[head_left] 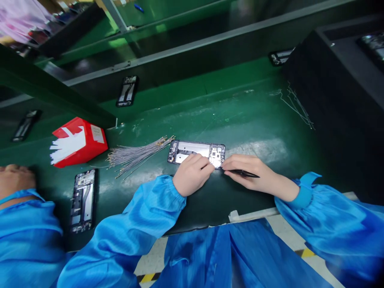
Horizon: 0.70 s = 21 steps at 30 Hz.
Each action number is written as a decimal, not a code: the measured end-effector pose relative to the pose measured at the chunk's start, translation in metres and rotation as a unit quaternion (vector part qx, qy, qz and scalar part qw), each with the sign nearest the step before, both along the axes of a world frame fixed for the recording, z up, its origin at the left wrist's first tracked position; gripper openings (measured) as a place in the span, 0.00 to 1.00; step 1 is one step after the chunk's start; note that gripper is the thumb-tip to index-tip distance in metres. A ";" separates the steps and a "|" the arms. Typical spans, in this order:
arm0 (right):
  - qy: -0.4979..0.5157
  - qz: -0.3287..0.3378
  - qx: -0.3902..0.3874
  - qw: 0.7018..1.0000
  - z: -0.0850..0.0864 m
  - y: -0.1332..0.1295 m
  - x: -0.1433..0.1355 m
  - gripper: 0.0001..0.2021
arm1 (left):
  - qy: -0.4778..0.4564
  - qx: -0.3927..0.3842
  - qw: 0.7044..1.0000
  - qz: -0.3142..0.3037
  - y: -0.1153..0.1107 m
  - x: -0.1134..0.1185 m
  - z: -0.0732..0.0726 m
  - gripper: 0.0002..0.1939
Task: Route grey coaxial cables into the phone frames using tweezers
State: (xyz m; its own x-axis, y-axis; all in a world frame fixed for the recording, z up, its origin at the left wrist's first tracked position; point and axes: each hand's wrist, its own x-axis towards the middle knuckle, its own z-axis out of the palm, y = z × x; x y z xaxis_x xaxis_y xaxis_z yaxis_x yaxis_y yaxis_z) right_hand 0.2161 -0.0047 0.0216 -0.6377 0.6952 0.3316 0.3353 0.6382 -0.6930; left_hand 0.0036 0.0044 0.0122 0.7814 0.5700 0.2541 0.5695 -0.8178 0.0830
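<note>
An opened smartphone (195,147) lies face down on the green bench, its circuit board at the right end. My left hand (193,173) is closed over its near edge, fingers curled and pressed together beside the board; the fingertips are partly hidden. In my right hand (250,170) I grip black tweezers (244,173), whose tips meet the phone's near right corner. A bundle of thin grey cables (135,154) fans out to the left, its far end almost touching the phone.
Left of the cables stands a red box (95,140) of white paper strips. Other opened phones (83,200) lie around the bench. A co-worker's hand (16,180) rests at far left. Loose cables (295,105) lie beside a black box (333,100) on the right.
</note>
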 end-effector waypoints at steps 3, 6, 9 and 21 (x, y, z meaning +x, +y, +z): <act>-0.030 0.017 0.008 0.999 0.002 0.002 -0.002 0.07 | 0.002 -0.001 1.000 0.002 0.001 0.000 -0.001 0.12; 0.010 0.021 -0.032 0.999 0.001 0.007 0.000 0.06 | 0.006 -0.004 1.000 0.006 0.001 0.000 -0.002 0.12; 0.058 -0.043 -0.074 0.995 0.000 0.014 0.005 0.06 | 0.012 -0.001 1.000 0.013 0.000 0.003 -0.005 0.12; -0.171 0.003 0.053 0.984 -0.007 0.036 0.003 0.18 | -0.033 -0.076 0.994 0.076 0.002 0.021 -0.001 0.09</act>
State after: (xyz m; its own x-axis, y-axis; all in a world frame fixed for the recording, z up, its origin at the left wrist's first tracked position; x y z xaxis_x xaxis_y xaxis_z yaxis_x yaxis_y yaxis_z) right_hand 0.2188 0.0316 0.0145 -0.7287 0.6638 0.1685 0.5327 0.7040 -0.4698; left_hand 0.0244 0.0065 0.0114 0.6673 0.7166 0.2030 0.6755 -0.6971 0.2403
